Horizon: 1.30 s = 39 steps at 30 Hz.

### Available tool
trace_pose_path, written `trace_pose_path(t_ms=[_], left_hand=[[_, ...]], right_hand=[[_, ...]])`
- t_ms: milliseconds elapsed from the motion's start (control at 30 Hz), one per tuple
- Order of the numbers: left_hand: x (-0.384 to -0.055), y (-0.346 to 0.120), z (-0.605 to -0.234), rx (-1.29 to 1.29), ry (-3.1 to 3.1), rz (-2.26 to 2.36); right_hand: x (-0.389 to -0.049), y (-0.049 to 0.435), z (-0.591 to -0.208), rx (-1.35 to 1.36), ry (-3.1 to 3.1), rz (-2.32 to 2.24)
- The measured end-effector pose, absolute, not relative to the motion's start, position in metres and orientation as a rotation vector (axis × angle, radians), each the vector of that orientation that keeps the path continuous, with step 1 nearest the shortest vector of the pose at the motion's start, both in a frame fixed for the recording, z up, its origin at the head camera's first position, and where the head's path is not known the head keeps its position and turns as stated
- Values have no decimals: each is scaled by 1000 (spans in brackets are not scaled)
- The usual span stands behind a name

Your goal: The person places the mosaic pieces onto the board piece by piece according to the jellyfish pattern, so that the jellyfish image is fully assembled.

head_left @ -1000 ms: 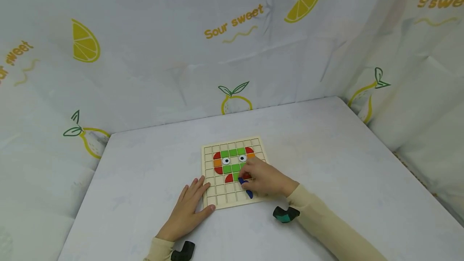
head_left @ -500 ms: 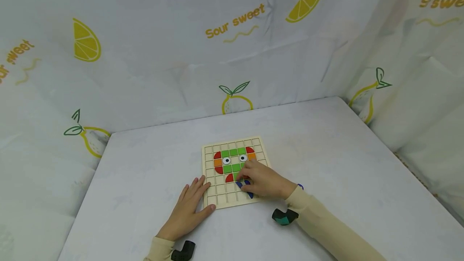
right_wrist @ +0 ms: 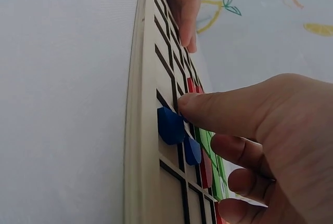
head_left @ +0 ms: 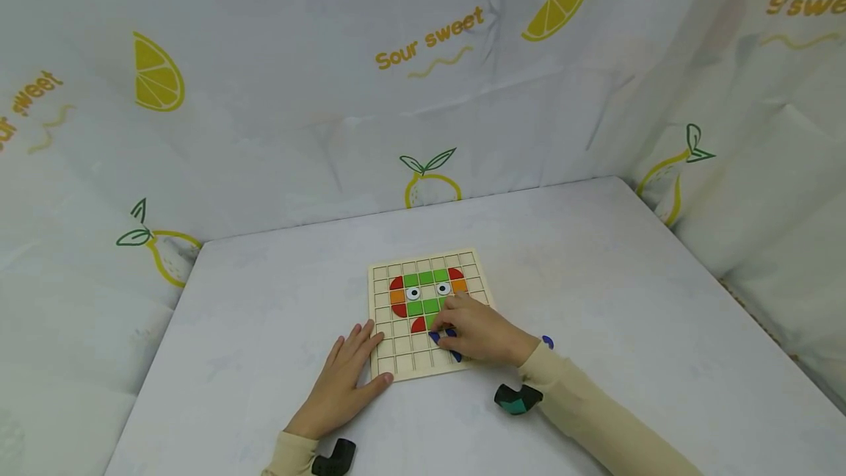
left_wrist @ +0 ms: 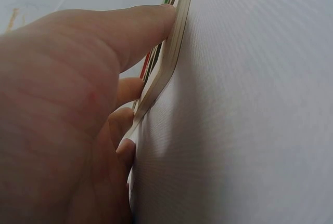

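Note:
A pale wooden grid board (head_left: 403, 362) lies on the table, bearing red, green and orange tiles and two eye tiles (head_left: 413, 293). My left hand (head_left: 340, 388) rests along the board's left edge, fingers spread, the thumb at its front corner. Over the board's right half is my right hand (head_left: 485, 333), its thumb and fingers pinching a small blue piece (head_left: 433, 337). Two more blue pieces, one nearer the front edge (right_wrist: 170, 126) and one beside it (right_wrist: 192, 151), sit close to the right thumb. The right hand hides part of the tiles.
Another blue piece (head_left: 548, 342) lies on the white tabletop (head_left: 628, 278), beyond the right wrist. Lemon-printed white cloth (head_left: 297, 131) surrounds the table at the back and sides. A dark wrist device (head_left: 518, 399) shows below the right sleeve.
My right hand has shifted slightly left and the pinched blue piece has moved left with it. The blue piece beyond the right wrist has come into sight. My left hand stays put.

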<state>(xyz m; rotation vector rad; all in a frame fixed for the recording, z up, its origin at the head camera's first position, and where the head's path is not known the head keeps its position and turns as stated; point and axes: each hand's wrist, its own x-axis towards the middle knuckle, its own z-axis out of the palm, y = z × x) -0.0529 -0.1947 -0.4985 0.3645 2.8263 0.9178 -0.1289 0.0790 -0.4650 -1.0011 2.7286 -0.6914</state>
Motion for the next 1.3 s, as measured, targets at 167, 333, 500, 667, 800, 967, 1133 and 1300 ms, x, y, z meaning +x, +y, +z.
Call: trace_pose_path(t_ms=[167,333,500,667,800,967,1133,1300], left_hand=[[-54,-194,-499,371,2830,909],[-55,-192,-499,379,2827,905],[-57,-191,-499,386,2829,899],[-57,-191,-497,371,2824,896],[-56,-192,-496,366,2825,892],[-56,-192,-497,356,2828,888],[-54,-193,-498,352,2827,894],[-54,-193,-497,358,2828,908]], right_hand=[[-129,81,-461,-940,2716,-710],[-133,92,-446,-853,2682,-836],[-138,109,-427,-877,2697,-917],[-141,128,-409,-846,2727,-1001],[-140,145,-398,-780,2763,-1032],[-135,167,-393,-731,2782,-984],[-129,189,-397,-728,2778,-916],[-119,211,-410,-674,2722,-832]])
